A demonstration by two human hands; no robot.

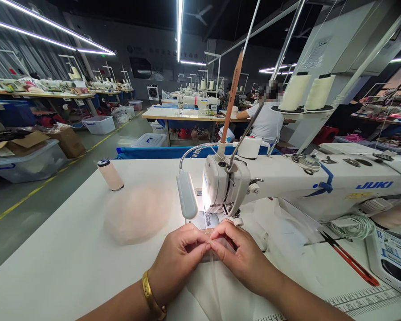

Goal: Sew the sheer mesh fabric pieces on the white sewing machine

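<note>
Left hand (183, 252) and right hand (243, 254) angled inward, lower centre, thumb-and-forefinger tips pinching sheer fabric (213, 278). Translucent peach cloth (137, 214), roughly oval, left of centre.

Fabric (214, 285) before sewing machine (280, 178)

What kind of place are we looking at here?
Most likely a garment sewing workshop: a JUKI sewing machine stands in front, another sewing machine sits on a table beyond, and thread cones stand at right.
</note>
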